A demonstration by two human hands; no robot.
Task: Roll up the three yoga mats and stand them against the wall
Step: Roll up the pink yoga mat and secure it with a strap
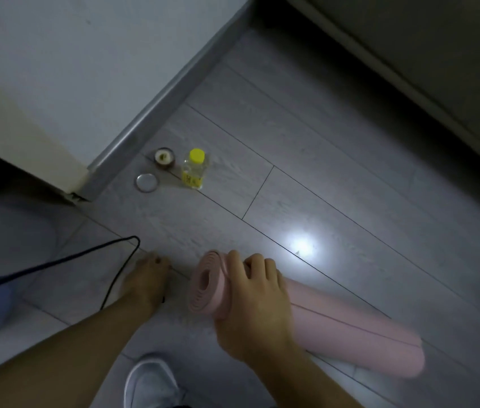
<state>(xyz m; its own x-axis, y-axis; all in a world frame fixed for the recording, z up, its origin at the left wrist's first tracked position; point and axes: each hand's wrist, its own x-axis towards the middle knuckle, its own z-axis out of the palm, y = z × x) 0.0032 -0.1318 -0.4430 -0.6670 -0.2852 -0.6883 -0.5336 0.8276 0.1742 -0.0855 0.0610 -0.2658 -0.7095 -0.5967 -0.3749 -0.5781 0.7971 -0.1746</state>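
Head view, looking down at a grey plank floor (335, 160) where it meets a pale wall (65, 69) and its grey baseboard (156, 104). A pink yoga mat (350, 328), fully rolled, lies on its side on the floor, its spiral end (203, 282) facing left and its length running toward lower right. The right hand (250, 293) grips the roll near that spiral end, fingers curled over the top and thumb on the near side. The left hand (144, 278) reaches down to the floor left of the mat, apart from it, fingers straight with tips touching the planks (it holds nothing). A black cable (115, 278) loops just beside this hand. Near the baseboard stand a clear bottle with a yellow cap (194, 169), a small brown jar (164, 158) and a round lid (146, 182). A white shoe (150, 384) shows at the bottom edge
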